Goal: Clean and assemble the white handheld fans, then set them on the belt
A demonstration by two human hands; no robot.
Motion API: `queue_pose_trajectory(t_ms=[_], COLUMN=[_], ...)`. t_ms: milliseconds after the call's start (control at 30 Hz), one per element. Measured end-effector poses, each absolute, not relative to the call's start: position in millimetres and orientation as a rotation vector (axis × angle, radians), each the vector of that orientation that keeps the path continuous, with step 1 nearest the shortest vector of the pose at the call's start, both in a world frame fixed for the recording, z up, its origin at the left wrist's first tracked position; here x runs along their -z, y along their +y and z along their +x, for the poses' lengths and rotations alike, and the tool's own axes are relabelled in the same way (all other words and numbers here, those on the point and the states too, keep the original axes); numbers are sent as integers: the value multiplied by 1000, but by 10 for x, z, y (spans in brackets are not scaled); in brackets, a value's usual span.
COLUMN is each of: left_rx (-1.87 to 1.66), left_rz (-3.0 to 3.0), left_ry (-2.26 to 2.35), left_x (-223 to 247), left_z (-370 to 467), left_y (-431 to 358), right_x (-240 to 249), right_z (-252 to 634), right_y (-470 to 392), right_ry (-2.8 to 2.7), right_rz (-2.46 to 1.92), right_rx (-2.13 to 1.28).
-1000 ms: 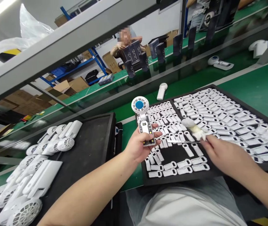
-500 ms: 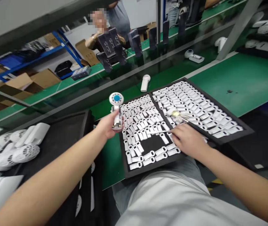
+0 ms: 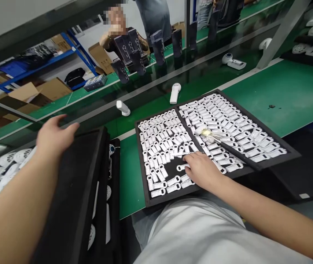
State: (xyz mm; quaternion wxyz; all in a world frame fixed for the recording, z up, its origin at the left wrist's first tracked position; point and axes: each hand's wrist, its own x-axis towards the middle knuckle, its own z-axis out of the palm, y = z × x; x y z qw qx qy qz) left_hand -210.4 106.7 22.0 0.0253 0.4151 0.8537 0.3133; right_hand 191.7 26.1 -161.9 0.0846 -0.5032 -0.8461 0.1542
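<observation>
Fingers spread, my left hand (image 3: 56, 134) is in the air over the back of an empty-surfaced black tray (image 3: 71, 190). On the green conveyor beyond lies a white handheld fan (image 3: 122, 107), apart from this hand. My right hand (image 3: 202, 170) rests on a black foam tray (image 3: 170, 201) filled with rows of small white handle covers. Its closed thumb and fingers are at one white cover (image 3: 181, 168), whose far end is hidden by them. Just beyond the fingertips runs a thin, dotted white strip (image 3: 180, 153).
A long dark-handled tool (image 3: 237, 154) with a pale, yellowish head lies across the tray. Another white fan (image 3: 175, 93) and a two-part fan piece (image 3: 234, 62) are on the conveyor. White fan shells (image 3: 8, 165) lie at left. A co-worker (image 3: 116, 31) sits opposite behind dark boxes (image 3: 129, 46).
My left hand has let go of the handheld fan, now on the conveyor, and swung left over the black tray. My right hand has shifted left; the white cover beside it has turned sideways.
</observation>
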Motion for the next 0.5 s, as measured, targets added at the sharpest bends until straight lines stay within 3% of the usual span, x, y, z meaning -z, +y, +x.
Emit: queue_pose_trajectory(t_ms=[100, 167, 300, 500], left_rx=[-130, 158, 141, -279], left_rz=[1270, 992, 985, 1050], left_ry=[3088, 3119, 3092, 3173], left_x=[-240, -188, -91, -152], left_z=[-2657, -2945, -3157, -3080], left_y=[718, 536, 205, -214], right_x=[1587, 1588, 1663, 1923], right_z=[1843, 1799, 1757, 1842], right_y=[311, 334, 346, 426], right_ry=[-2604, -2660, -2686, -2364], right_rz=[-1377, -1259, -1137, -1224], right_rx=[-527, -567, -594, -657])
